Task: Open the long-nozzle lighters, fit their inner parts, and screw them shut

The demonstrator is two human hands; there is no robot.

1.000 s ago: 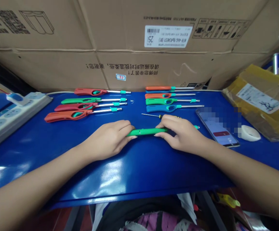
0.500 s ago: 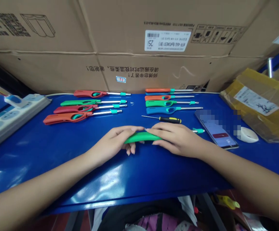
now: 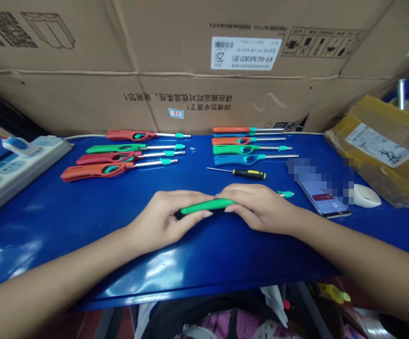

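Note:
Both of my hands grip one green gas lighter (image 3: 209,205), held sideways low over the blue tabletop. My left hand (image 3: 171,214) is closed around the handle's left end, its thumb along the near side. My right hand (image 3: 257,207) wraps the other part of the handle, thumb underneath. The lighter's teal-tipped end shows past my right hand; the trigger area is hidden by fingers. Just beyond the hands lies a screwdriver (image 3: 249,174) with a black and yellow handle, touched by neither hand.
Several red and green lighters (image 3: 94,171) lie in a row at back left, with several more lighters (image 3: 236,160) at back right. A power strip (image 3: 24,162) stands left. To the right are a phone (image 3: 319,190), a white mouse (image 3: 365,195) and a taped box (image 3: 380,146). Cardboard (image 3: 176,75) walls the back.
My left hand has turned and closed on the lighter's left end, its thumb now pressing the near side. The lighter has tilted a little. The camera view has shifted slightly.

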